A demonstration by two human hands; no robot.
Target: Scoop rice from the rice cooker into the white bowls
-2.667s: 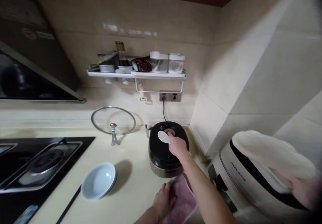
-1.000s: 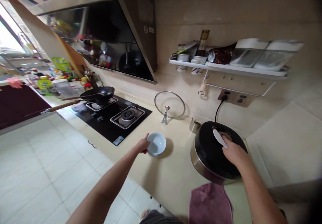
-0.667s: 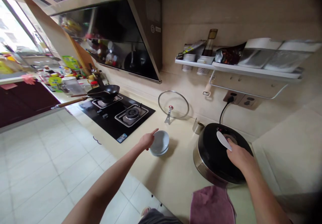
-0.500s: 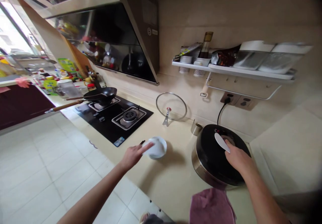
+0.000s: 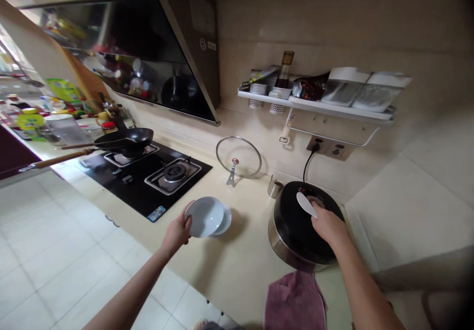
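Observation:
My left hand (image 5: pixel 177 231) grips the rim of a white bowl (image 5: pixel 205 215), which is tilted, its inside facing me. Partly behind it, a second white bowl (image 5: pixel 226 221) rests on the counter (image 5: pixel 237 266). Whether the two bowls touch, I cannot tell. A white rice paddle (image 5: pixel 305 204) is held in my right hand (image 5: pixel 329 224), its blade pointing up and left. Both are over the black lid of the round rice cooker (image 5: pixel 287 226), whose lid is down. Beneath my right hand, the lid's handle is partly hidden.
Left of the bowls is a gas stove (image 5: pixel 129 191) with a black wok (image 5: pixel 137 142), its wooden handle jutting past the counter edge. A glass lid (image 5: pixel 239 157) leans on the wall. A purple cloth (image 5: pixel 295 300) lies before the cooker. Overhead hangs a shelf (image 5: pixel 333 106).
My left hand has lifted a bowl off the other and tilted it leftward. My right hand stays over the cooker with the paddle. The view has turned slightly right.

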